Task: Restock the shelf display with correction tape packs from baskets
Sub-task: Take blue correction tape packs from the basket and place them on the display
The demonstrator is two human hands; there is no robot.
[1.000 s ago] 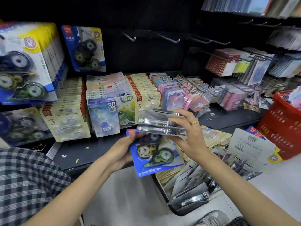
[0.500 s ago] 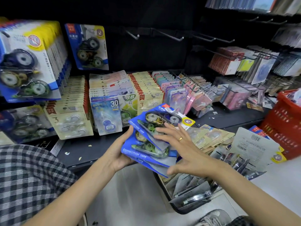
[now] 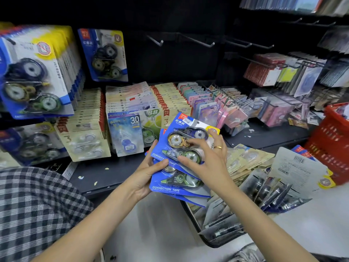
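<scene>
The stack of blue correction tape packs point(image 3: 179, 159) is up in the air over the shelf's front edge, above the black basket point(image 3: 217, 237). Left hand point(image 3: 146, 173) grips its left side; right hand point(image 3: 205, 157) lies spread on top, fingers loose. Looks like squaring up. Next I'd guess: thread them onto a hook point(image 3: 196, 41).

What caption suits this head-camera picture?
Left hand grips stacked blue correction tape packs; right hand fingers the top one.

The correction tape packs point(image 3: 181, 159) show glossy blue card under clear plastic blisters; the red basket point(image 3: 332, 148) at right looks plastic; pegs point(image 3: 196, 41) above are metal.
</scene>
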